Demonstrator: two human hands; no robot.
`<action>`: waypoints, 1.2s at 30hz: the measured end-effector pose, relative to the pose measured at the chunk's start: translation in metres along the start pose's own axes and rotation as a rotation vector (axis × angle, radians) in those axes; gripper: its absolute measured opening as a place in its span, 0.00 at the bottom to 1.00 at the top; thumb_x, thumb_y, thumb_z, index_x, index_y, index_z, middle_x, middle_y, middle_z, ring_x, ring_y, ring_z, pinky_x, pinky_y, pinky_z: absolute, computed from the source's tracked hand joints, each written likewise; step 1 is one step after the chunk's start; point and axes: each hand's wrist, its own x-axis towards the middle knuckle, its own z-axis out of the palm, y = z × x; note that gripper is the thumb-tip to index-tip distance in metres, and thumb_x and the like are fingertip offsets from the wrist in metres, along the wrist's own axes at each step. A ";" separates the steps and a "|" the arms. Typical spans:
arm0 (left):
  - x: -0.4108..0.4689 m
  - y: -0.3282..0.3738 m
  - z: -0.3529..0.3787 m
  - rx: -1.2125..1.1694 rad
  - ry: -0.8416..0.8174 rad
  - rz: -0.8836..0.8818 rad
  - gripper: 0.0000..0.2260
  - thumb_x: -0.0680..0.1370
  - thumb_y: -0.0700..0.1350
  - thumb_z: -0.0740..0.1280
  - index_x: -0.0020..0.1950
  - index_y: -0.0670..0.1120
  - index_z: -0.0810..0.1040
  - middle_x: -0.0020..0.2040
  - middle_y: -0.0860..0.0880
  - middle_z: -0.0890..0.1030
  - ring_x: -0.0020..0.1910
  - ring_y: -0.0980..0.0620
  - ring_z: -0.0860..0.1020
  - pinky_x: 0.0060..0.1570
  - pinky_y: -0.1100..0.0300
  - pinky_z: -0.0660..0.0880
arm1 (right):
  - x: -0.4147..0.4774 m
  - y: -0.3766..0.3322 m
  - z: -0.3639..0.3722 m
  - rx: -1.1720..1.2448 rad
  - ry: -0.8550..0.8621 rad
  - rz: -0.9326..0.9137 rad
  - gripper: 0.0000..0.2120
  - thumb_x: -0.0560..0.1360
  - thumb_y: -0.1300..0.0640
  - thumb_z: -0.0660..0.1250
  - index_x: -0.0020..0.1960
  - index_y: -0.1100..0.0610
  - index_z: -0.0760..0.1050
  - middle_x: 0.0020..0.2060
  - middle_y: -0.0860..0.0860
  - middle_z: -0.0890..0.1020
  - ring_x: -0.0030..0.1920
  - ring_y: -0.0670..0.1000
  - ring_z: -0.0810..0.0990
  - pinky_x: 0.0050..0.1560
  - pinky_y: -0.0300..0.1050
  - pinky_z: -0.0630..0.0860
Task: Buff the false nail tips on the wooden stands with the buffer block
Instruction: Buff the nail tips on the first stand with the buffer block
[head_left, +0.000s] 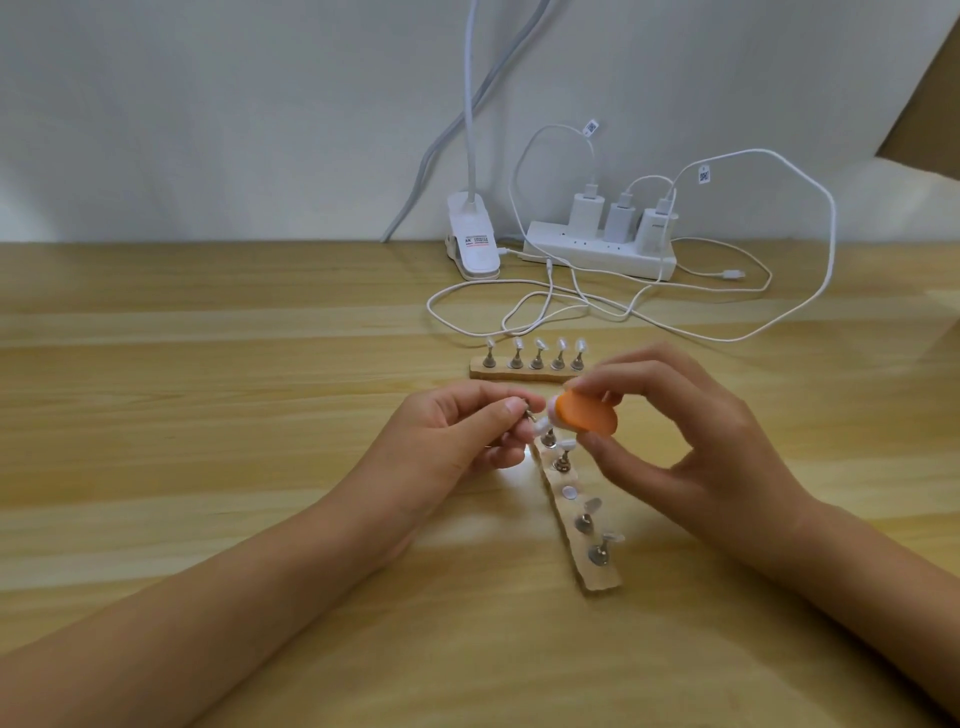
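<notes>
Writing first: the only label is a white sticker with red and dark print on the clip-on lamp's clamp (471, 243) at the far edge of the desk, and it's too small to read. Two small tags with QR-style squares hang on the white charging cables (571, 299), also unreadable.

The surface is a light wood-grain desk (208, 415) pushed against a plain white wall. Top right corner shows a brown cardboard-looking panel (924, 104). By the far edge, right of the lamp clamp, sits a white power strip (597, 253) with three white USB chargers plugged in, and their cables loop loosely over the desk toward the middle.

Just in front of those cables, a short wooden stand (519, 372) lies parallel to the far edge with five clear nail tips on metal pegs. A second wooden stand (582, 540) runs diagonally toward the near edge, with four pegs on it and one bare round spot.

Left hand (457, 436) has its fingers pinched closed on a loose metal peg with a nail tip (540, 427), lifted above the diagonal stand. Right hand (670, 436) grips an orange buffer block (587, 413) between thumb and fingertips, its end touching that nail tip.
</notes>
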 end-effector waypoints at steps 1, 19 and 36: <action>0.000 0.000 0.000 0.010 -0.012 0.003 0.08 0.77 0.42 0.66 0.51 0.42 0.83 0.34 0.52 0.80 0.33 0.59 0.77 0.39 0.69 0.75 | 0.000 -0.002 0.001 -0.028 -0.022 -0.034 0.12 0.76 0.55 0.69 0.56 0.60 0.79 0.50 0.52 0.80 0.50 0.51 0.79 0.53 0.46 0.75; -0.003 0.007 0.000 0.102 -0.147 -0.027 0.08 0.73 0.49 0.67 0.43 0.48 0.84 0.33 0.53 0.77 0.33 0.59 0.72 0.37 0.70 0.72 | 0.001 -0.002 0.001 -0.061 -0.021 -0.022 0.10 0.76 0.60 0.71 0.57 0.60 0.80 0.51 0.52 0.80 0.52 0.53 0.80 0.53 0.56 0.76; -0.002 0.005 0.000 0.076 -0.147 -0.033 0.08 0.71 0.47 0.68 0.43 0.43 0.82 0.33 0.51 0.79 0.33 0.58 0.74 0.36 0.70 0.73 | 0.001 -0.001 0.002 -0.218 -0.032 -0.170 0.10 0.78 0.59 0.67 0.57 0.56 0.82 0.52 0.54 0.81 0.51 0.58 0.81 0.55 0.52 0.72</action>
